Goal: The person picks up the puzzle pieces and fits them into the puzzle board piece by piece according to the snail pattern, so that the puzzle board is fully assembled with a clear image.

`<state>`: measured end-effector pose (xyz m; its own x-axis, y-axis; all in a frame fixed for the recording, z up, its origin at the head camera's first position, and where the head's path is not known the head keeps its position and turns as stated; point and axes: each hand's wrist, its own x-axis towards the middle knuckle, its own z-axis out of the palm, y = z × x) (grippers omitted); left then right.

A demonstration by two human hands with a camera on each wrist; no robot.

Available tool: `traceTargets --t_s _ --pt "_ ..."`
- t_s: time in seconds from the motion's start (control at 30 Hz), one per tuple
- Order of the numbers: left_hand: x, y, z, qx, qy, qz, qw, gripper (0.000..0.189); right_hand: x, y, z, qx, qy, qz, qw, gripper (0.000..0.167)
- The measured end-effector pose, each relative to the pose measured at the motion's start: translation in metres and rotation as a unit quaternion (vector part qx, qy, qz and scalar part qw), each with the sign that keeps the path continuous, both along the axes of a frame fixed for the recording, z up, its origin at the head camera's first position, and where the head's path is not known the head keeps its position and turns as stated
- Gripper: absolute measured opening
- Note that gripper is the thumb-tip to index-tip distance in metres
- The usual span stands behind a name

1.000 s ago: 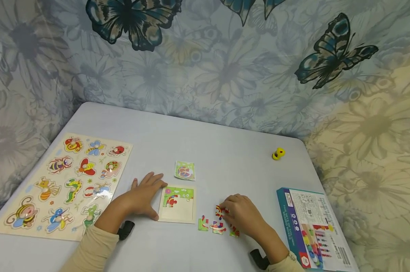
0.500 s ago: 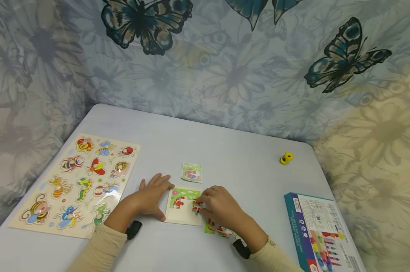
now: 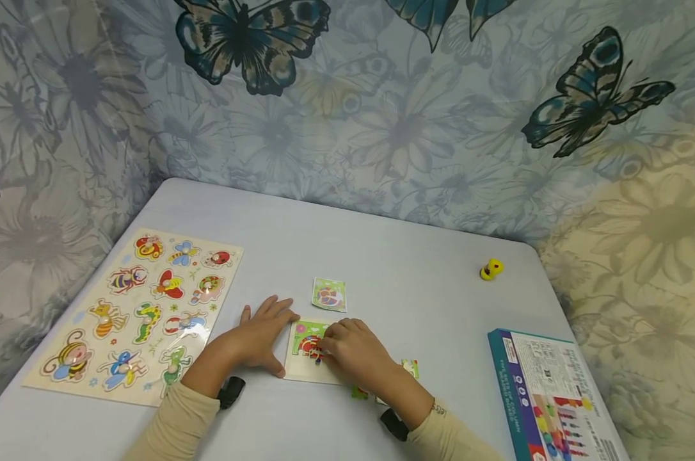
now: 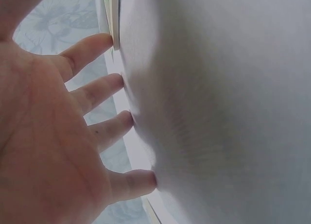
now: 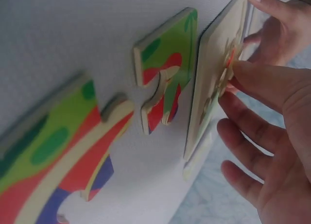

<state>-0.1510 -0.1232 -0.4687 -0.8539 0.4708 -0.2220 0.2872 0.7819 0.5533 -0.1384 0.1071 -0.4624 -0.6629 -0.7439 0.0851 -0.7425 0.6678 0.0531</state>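
A small square jigsaw board point(image 3: 300, 372) lies on the table, with green and red pieces in its upper part. My left hand point(image 3: 255, 339) spreads its fingers at the board's left side, thumb and index fingertip right at the edge. In the left wrist view the other fingertips point(image 4: 124, 119) rest on the tablecloth. My right hand point(image 3: 359, 352) pinches a red jigsaw piece point(image 5: 230, 58) between thumb and index finger over the middle of the board. Several loose jigsaw pieces point(image 5: 170, 49) lie right of the board, partly hidden by the right forearm in the head view.
A picture card point(image 3: 329, 294) lies just behind the jigsaw board. On the left is a large insect puzzle board point(image 3: 162, 346). A box point(image 3: 555, 390) lies at the right edge, with a small yellow toy point(image 3: 491, 269) farther back.
My right hand has taken a piece from the loose ones at the right and carried it left over the board. My left hand stays at the board's edge; the head view has shifted slightly.
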Motion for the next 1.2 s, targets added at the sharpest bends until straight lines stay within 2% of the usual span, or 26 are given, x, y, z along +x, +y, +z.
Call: traceTargets --t_s 0.27,0.53,0.63,0.83,1.07,1.2 --pt "0.0 0.0 0.0 -0.004 0.0 0.002 1.0 0.092 0.0 -0.002 -0.003 0.006 0.025 0.0 0.9997 0.016" --pt "0.001 0.001 0.0 -0.006 0.004 0.002 1.0 0.091 0.001 -0.001 -0.004 0.015 0.028 -0.006 0.9995 0.018" --pt "0.002 0.001 0.0 -0.006 0.002 0.005 1.0 0.092 0.004 0.006 -0.001 0.004 0.014 -0.016 0.9998 0.022" --pt "0.003 0.002 0.001 0.001 -0.003 0.009 1.0 0.094 0.01 0.045 0.004 -0.023 -0.016 -0.074 0.9969 0.027" --pt "0.0 0.008 -0.002 0.016 -0.006 -0.003 0.9999 0.094 0.027 0.113 0.011 -0.054 -0.04 -0.171 0.9829 0.03" --pt "0.002 0.001 -0.003 0.006 0.003 0.005 1.0 0.095 0.03 0.134 0.009 -0.06 -0.056 -0.188 0.9787 0.027"
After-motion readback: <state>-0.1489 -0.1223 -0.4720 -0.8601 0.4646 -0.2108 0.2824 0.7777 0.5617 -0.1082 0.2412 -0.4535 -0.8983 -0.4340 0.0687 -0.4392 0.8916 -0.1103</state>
